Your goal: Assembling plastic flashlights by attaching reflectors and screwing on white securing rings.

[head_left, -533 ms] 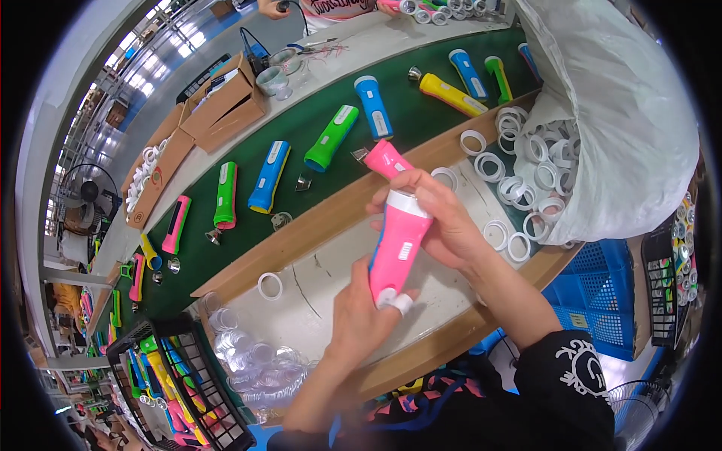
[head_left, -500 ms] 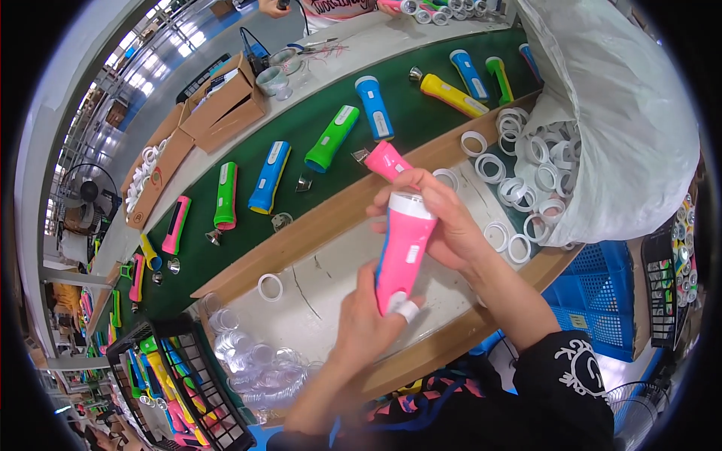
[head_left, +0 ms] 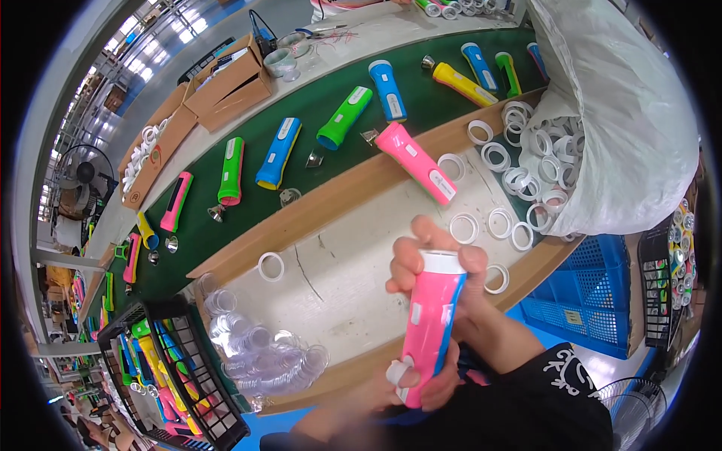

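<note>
A pink and blue flashlight (head_left: 427, 323) with a white ring around its head is held between both hands, close to my body. My left hand (head_left: 430, 383) is wrapped round its lower end; a small white wrapping shows on one finger. Around the white ring at the top, the fingers of my right hand (head_left: 470, 274) are closed, thumb on one side and fingers on the other. Beyond them another pink flashlight (head_left: 416, 161) rests on the edge of the cardboard tray, with a silver reflector (head_left: 369, 136) beside its head.
Several flashlights, such as a blue and yellow one (head_left: 278, 154), lie along the green belt (head_left: 203, 184). White rings (head_left: 496, 156) spill from a white sack (head_left: 617, 120) at right. Clear lenses (head_left: 252, 346) pile up in the cardboard tray (head_left: 331, 225). A black crate (head_left: 218, 391) stands lower left.
Both hands have brought the flashlight toward my body and turned it more upright. The pink flashlight behind is now uncovered. The view has shifted slightly.
</note>
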A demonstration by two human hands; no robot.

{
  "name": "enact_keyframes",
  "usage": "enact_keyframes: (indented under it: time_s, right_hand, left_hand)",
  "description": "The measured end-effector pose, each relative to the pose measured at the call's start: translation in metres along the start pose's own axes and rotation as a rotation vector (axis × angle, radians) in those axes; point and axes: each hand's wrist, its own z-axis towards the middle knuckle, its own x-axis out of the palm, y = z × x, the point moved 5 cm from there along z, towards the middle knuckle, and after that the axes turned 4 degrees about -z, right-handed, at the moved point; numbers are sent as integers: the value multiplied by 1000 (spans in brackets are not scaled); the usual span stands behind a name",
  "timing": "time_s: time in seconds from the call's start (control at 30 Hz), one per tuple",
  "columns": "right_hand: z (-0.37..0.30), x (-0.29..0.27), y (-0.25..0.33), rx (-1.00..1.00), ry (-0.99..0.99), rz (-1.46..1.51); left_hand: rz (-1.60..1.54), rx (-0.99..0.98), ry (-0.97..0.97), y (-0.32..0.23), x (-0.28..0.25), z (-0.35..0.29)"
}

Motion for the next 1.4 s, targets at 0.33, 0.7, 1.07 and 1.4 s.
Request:
enact_keyframes:
  time_s: [0.33,0.7,1.07,1.4]
  right_hand:
    - [-19,-6,5,-152,-148,-542]
    - [58,-75,159,-155,-477,-1668]
    - [156,-199,287,49,-786,-2789]
    - [107,-70,196,-326,-267,-1906]
  left_hand:
    - [1292,291,-592,-39,-29,-21]
    - [1790,528,-789,-168,-31,31]
    - [2573,902,-882,-218,-80,79]
    - [2000,948,-652,-242,-83,65]
